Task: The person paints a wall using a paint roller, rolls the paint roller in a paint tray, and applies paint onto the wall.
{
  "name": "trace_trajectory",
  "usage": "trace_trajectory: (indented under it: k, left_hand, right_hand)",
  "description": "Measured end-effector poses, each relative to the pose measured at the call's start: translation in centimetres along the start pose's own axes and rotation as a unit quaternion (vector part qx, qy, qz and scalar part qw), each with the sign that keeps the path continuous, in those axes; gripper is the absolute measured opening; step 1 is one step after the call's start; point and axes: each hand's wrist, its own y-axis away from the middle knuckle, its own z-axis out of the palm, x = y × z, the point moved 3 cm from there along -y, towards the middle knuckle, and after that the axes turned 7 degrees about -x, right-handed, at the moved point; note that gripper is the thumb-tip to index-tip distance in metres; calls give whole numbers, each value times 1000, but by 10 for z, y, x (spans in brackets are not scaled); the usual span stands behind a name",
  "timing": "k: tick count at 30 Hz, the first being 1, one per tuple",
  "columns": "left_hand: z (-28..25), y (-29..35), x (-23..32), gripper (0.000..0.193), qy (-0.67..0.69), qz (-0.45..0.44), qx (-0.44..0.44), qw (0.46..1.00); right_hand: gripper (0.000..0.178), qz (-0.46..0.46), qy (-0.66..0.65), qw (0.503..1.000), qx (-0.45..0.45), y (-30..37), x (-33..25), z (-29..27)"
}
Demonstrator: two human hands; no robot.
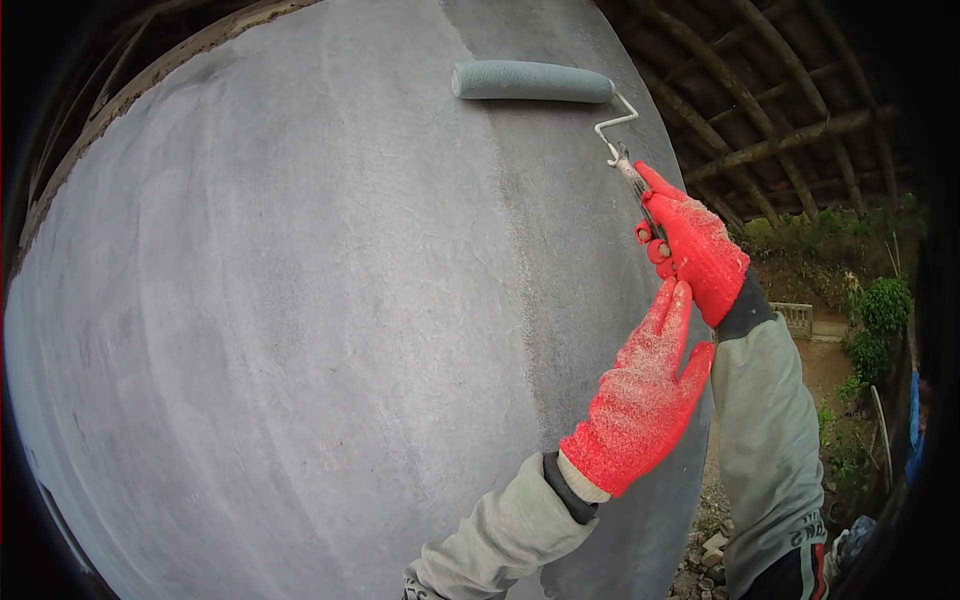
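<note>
Left hand (pixel 640 400) is open-fingered under the right hand (pixel 697 250), whose grip is clenched round the roller (pixel 532 82) handle.

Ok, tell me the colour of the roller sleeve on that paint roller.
Pale grey-green, much like the grey wall it rests on; the roller sleeve shows clearly in the head view.

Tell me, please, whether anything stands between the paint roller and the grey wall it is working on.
Nothing visible does. The paint roller lies flat against the grey wall, high up, held by its handle in the right hand. The left hand is open just below, touching neither the roller nor its handle.
</note>
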Motion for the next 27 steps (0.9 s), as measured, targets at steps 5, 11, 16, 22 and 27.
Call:
trace_trajectory:
  k: [5,11,16,22,27]
  left_hand:
    - [-3,-11,3,60,-24,39,5,999]
    - [-6,-19,5,59,-47,127,12,991]
    - [-25,-23,2,61,-82,131,22,988]
    - [-41,-3,-7,61,-96,105,-15,990]
    - [-45,18,1,58,-159,177,50,970]
  right_hand:
    - [46,5,13,999,31,-48,-46,15]
    - [35,-47,-14,999,8,-110,-81,22]
    - [26,-82,-48,995,3,-170,-103,35]
    - [35,-122,-82,989,23,-231,-139,55]
    - [35,-150,-95,983,36,-259,-157,66]
